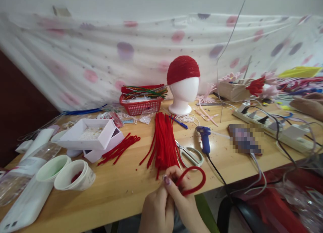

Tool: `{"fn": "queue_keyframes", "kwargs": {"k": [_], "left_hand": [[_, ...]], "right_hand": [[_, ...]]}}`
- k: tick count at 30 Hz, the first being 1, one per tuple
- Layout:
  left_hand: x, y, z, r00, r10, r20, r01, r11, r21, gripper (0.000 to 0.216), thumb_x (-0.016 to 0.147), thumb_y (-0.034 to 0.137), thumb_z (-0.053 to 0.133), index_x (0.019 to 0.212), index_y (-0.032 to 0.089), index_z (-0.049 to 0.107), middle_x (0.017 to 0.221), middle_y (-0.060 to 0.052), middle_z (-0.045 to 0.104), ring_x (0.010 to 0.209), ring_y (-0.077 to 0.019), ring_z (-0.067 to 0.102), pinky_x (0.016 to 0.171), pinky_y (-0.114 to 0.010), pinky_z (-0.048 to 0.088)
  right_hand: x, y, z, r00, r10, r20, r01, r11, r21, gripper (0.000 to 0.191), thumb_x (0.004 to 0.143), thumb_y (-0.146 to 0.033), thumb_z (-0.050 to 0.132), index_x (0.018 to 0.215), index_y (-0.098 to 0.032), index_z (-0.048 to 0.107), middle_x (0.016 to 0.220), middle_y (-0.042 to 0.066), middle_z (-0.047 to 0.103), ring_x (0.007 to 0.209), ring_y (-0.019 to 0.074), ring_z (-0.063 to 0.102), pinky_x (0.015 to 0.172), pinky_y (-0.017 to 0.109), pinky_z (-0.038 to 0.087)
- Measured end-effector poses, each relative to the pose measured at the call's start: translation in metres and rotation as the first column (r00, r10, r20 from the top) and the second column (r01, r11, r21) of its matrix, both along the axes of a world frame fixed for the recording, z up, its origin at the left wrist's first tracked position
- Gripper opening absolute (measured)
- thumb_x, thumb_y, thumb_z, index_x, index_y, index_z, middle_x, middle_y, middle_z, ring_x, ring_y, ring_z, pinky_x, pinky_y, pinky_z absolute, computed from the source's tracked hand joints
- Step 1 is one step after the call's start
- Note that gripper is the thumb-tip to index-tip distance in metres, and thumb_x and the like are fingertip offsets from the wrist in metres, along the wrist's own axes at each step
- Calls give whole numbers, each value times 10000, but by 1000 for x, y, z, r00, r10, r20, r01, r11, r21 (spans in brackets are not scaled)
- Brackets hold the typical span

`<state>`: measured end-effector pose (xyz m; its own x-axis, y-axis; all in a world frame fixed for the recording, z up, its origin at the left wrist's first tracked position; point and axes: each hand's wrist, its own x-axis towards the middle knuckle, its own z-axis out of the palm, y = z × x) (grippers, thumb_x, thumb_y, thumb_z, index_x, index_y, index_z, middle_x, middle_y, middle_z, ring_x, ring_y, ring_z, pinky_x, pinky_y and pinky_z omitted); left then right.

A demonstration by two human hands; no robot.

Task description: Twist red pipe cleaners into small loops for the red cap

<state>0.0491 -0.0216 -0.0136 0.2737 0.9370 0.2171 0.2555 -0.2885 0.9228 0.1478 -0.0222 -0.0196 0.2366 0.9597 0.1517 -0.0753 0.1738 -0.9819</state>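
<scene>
A red pipe cleaner (204, 177) is bent into a loop that sticks out to the right of my two hands, just above the table's front edge. My right hand (182, 192) pinches it where its ends come together. Pressed against it is my left hand (157, 203), its fingers closed at the same spot; the ends between the fingers are hidden. Just beyond lies a thick bundle of straight red pipe cleaners (164, 142). Scissors (191, 155) with pale handles rest to its right, and a smaller pile of red pipe cleaners with looped ends (119, 148) lies left.
A blue glue gun (204, 138) stands right of the scissors, its cord running over the edge. Behind are a white foam head (183, 95) with a red cap and a red basket (141, 106). Paper cups (85, 179) and white boxes (83, 142) sit left. Another person's hand (306, 105) shows far right.
</scene>
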Motion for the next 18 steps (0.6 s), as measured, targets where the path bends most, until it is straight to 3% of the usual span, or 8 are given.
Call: {"fn": "queue_keyframes", "kwargs": {"k": [3, 6, 9, 14, 18], "left_hand": [[-13, 0, 8, 996, -85, 24, 86, 995, -46, 330, 918, 300, 453, 1053, 231, 746, 883, -100, 780, 761, -220, 716, 727, -289, 544], [-25, -2, 14, 989, -44, 142, 80, 961, -263, 297, 882, 408, 558, 970, 215, 765, 758, -69, 746, 579, -161, 639, 525, -221, 498], [-32, -2, 16, 968, 93, 232, 20, 897, -441, 339, 779, 489, 706, 905, 180, 773, 655, -46, 723, 497, -137, 593, 480, -214, 487], [-31, 0, 24, 916, 236, 325, -36, 854, -519, 384, 579, 542, 859, 715, 189, 791, 578, -40, 730, 545, -168, 659, 539, -240, 545], [-31, 1, 29, 842, 256, 476, 105, 786, -609, 372, 462, 478, 936, 630, 188, 772, 546, -22, 721, 478, -132, 645, 481, -210, 517]], "right_hand": [[5, -2, 6, 997, 67, 29, -66, 997, -38, 370, 965, -489, 477, 726, -218, 559, 531, -60, 437, 388, 102, 426, 376, 226, 330], [10, 0, 12, 986, -50, 162, 45, 998, 36, 402, 967, -467, 481, 684, -199, 580, 570, -27, 493, 472, 113, 464, 453, 239, 361], [16, 5, 16, 975, -97, 202, 85, 994, 63, 417, 954, -443, 519, 625, -192, 575, 556, -20, 500, 528, 123, 465, 519, 254, 356], [16, 8, 20, 980, 32, 196, -36, 999, 21, 437, 880, -427, 633, 527, -195, 524, 496, -31, 481, 488, 113, 424, 485, 254, 302], [10, 7, 23, 974, 207, 88, -204, 978, -46, 519, 879, -488, 606, 470, -205, 460, 439, -32, 468, 436, 104, 430, 442, 240, 317]]}}
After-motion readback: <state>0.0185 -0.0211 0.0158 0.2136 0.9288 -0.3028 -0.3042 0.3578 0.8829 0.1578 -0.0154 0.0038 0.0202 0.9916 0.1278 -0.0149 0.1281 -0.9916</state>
